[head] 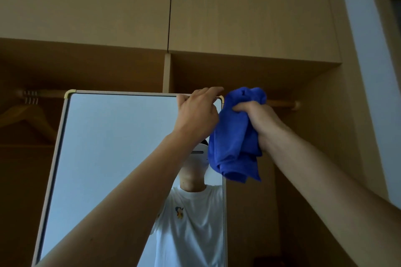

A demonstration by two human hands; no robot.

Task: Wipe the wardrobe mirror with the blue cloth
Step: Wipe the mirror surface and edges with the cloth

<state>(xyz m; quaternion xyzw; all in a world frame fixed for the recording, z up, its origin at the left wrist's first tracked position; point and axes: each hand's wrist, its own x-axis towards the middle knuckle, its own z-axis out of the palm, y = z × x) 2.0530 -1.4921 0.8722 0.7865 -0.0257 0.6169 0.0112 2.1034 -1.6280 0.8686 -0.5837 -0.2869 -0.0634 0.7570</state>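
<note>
Clenched in the right hand [260,121], the blue cloth [234,136] is held beside the top right corner of the mirror [121,147], whose rim is gripped by the left hand [197,115]; a flatter pad should be pressed on.

A home bedroom: built-in wooden wardrobe [249,17], clothes rail [282,103], hanger [28,117], framed mirror [112,147].

Here's the tall rectangular mirror [112,147], pale grey frame with rounded cream corner caps, facing me. My left hand [197,112] hooks its fingers over the top edge near the right corner. The bright blue cloth [234,136] is bunched in my right hand [258,119] and hangs in folds beside that corner. Touching the glass? Can't tell.
</note>
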